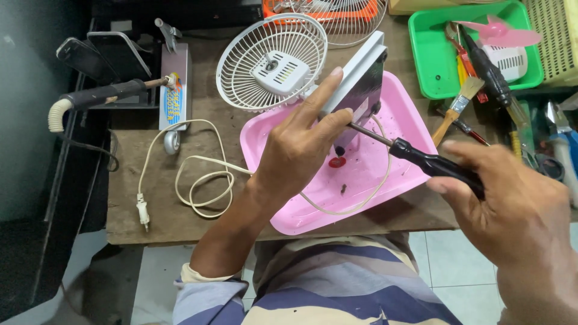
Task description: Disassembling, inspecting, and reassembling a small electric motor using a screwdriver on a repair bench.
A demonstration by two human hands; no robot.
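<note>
My left hand grips the base of a small white fan, tilted up on edge over a pink tray. The fan's round white cage faces up behind my fingers. My right hand holds a black-handled screwdriver, its metal tip pressed against the underside of the base. A small red part and a dark screw lie in the tray. The fan's white cord loops across the wooden table to a plug.
A green tray at the back right holds a pink fan blade and tools. A paintbrush, cutters and other tools lie at the right. A soldering iron rests on its stand at the left. Another wire grille sits behind.
</note>
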